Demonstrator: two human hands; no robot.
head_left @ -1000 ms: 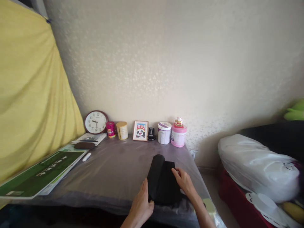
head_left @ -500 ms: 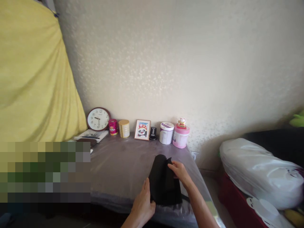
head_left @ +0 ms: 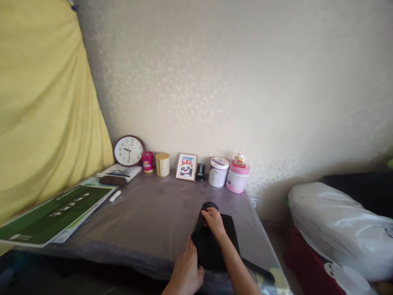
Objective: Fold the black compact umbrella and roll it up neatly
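The right hand [head_left: 212, 220] lies on top of the black folded cloth [head_left: 215, 241], fingers curled over its rolled far end at about 12 o'clock of the cloth, gripping that roll. The left hand [head_left: 186, 272] sits at the cloth's near left corner, about 7 o'clock, thumb pressed against the edge and fingers holding the fabric there. The cloth rests on the grey-covered table [head_left: 147, 221], near its front right part.

Outward at 12 o'clock, along the wall, stands a row of small things: a pink tub [head_left: 237, 180] with a tiny lucky-cat figure [head_left: 239, 158] on its lid, a white tub with a purple lid label [head_left: 218, 172] whose print is too small to read, a small black device [head_left: 200, 172], and a framed panda picture [head_left: 186, 166]. Further toward 11 o'clock come a pale gold tin [head_left: 162, 164], a magenta tin [head_left: 147, 162] with illegible lettering, and a round wall clock [head_left: 129, 150] leaning on the wall, its hands near quarter to six.

At 10 o'clock lie a dark pouch [head_left: 112, 180] on a booklet [head_left: 120, 172], a white marker [head_left: 115, 196], and a green board [head_left: 52, 213] bearing white characters too blurred to read. A yellow curtain [head_left: 39, 114] hangs at 9 o'clock. At 3 o'clock sits a white plastic bag [head_left: 337, 225].
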